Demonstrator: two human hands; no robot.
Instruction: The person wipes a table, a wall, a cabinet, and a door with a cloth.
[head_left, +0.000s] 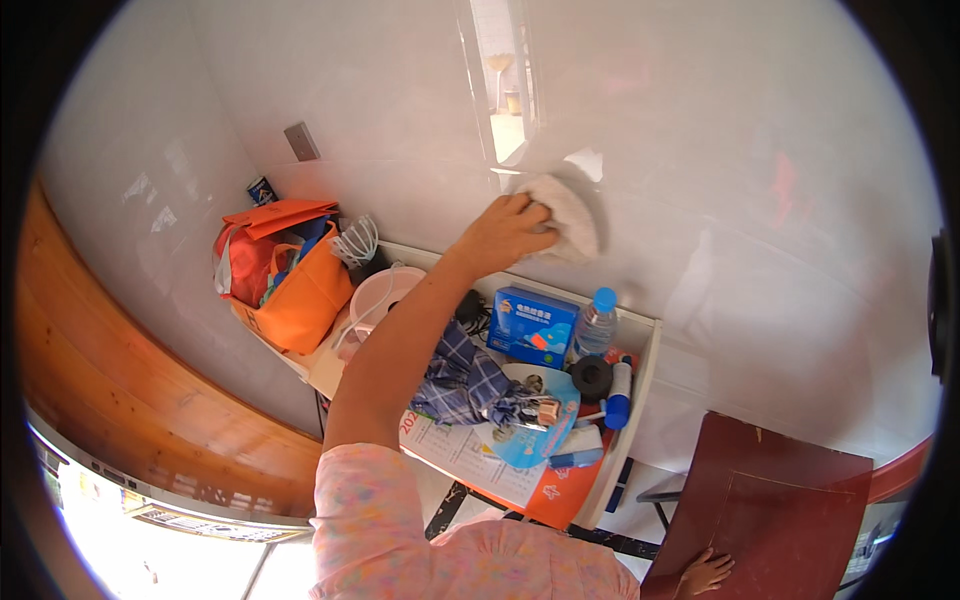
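Note:
My left hand (517, 232) grips a white cloth (571, 225) and presses it to the glossy pale wall (675, 135), just above the back edge of a cluttered white tabletop tray (651, 367). Low at the right, my right hand (709, 574) lies palm down with fingers spread on a dark red board or tabletop (772, 502). Under my left forearm are a crumpled blue plaid umbrella or cloth (465, 375) and a pink round container (386, 292), partly hidden. A blue box (532, 326) stands near the wall beside a blue-capped plastic bottle (596, 326).
An orange bag (296, 307) stuffed with items stands at the left, with a dark can (261, 191) behind it. A black tape roll (592, 377), a white-and-blue tube (619, 394) and a printed calendar (457, 446) lie to the front. Wooden panelling (165, 375) curves along the left.

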